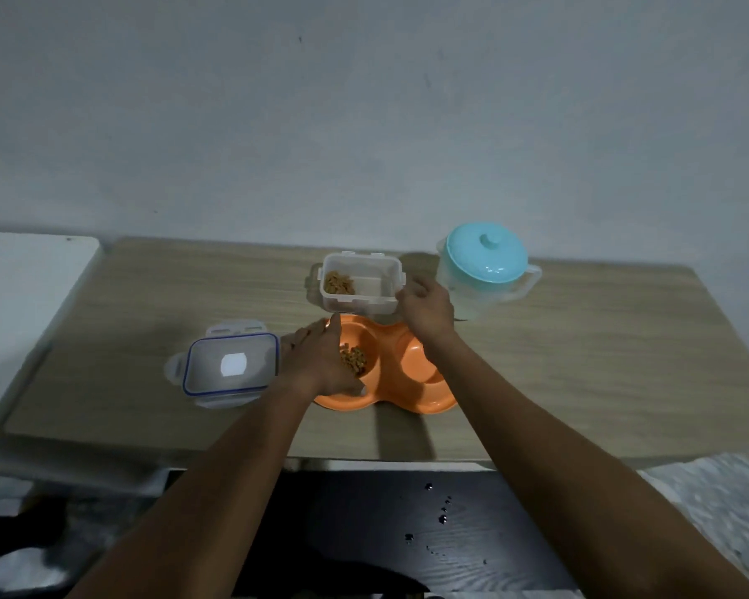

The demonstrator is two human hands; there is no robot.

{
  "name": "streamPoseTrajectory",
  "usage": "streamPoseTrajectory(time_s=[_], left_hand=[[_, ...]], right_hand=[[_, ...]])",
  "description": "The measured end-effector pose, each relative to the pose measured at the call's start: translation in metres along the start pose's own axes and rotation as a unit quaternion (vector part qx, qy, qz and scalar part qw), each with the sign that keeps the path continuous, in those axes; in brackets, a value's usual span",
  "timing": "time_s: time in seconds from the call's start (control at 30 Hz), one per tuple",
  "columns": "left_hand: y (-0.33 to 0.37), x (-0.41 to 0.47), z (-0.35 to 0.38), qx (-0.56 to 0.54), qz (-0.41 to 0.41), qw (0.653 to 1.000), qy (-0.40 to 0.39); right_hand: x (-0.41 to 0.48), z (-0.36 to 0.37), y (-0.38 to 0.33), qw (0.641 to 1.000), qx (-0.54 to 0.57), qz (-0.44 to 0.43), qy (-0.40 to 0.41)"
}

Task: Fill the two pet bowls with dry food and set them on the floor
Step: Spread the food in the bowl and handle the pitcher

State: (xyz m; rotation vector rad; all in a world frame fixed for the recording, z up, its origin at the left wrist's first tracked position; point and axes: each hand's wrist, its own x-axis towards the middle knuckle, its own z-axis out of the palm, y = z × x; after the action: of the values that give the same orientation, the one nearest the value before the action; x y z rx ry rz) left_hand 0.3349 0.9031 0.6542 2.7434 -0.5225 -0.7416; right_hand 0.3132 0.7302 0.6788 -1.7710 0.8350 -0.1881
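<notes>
While both arms reached forward over the wooden bench [580, 361], the orange double pet bowl [411, 384] sat near the front edge, roughly centred between them. Left hand [321, 361] lay over the bowl's left well, back upward, fingers loosely spread and slightly cupped, holding nothing that could be seen; a small heap of brown dry food [354, 361] showed in that well just beside and partly under the fingers. Right well was visibly bare orange, smooth and glossy. The bowl was one moulded piece, two round wells joined at a narrow waist, with a raised rim.

Right hand [427, 309] was at the far right corner of the clear food container [360, 283], fingers curled against its wall; whether it truly gripped the container could not be told. The container stood upright, open, just behind the bowl, with a little dry food piled in its left end and the rest bare.

Container lid [230, 367], clear with a blue seal, lay flat to the left of the left hand. A translucent jug with a teal lid [485, 263] stood right of the container, close to the right hand.
</notes>
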Motion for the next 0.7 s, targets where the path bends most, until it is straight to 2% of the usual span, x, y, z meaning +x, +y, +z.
streamPoseTrajectory(time_s=[0.1, 0.2, 0.3, 0.37, 0.47, 0.53, 0.7], left_hand=[[0.019, -0.001, 0.004, -0.010, -0.010, 1.000, 0.012], [0.039, -0.002, 0.003, 0.006, -0.028, 1.000, 0.005], [0.060, -0.004, 0.004, 0.013, -0.038, 0.999, -0.008], [0.071, -0.004, 0.009, 0.003, -0.040, 0.999, -0.014], [0.083, -0.005, 0.017, -0.027, -0.045, 0.999, -0.011], [0.088, -0.006, 0.021, -0.048, -0.057, 0.997, -0.012], [0.096, -0.007, 0.021, -0.064, -0.076, 0.995, -0.007]], right_hand=[[-0.016, -0.027, 0.000, 0.990, -0.005, -0.121, 0.074], [-0.014, -0.063, -0.005, 0.968, 0.003, -0.186, 0.166], [0.007, -0.099, -0.007, 0.948, -0.025, -0.195, 0.251], [0.027, -0.119, -0.005, 0.945, -0.079, -0.166, 0.270], [0.060, -0.143, 0.005, 0.971, -0.131, -0.071, 0.187], [0.073, -0.149, 0.013, 0.991, -0.086, -0.029, 0.102], [0.074, -0.152, 0.028, 0.997, 0.069, 0.020, 0.015]])
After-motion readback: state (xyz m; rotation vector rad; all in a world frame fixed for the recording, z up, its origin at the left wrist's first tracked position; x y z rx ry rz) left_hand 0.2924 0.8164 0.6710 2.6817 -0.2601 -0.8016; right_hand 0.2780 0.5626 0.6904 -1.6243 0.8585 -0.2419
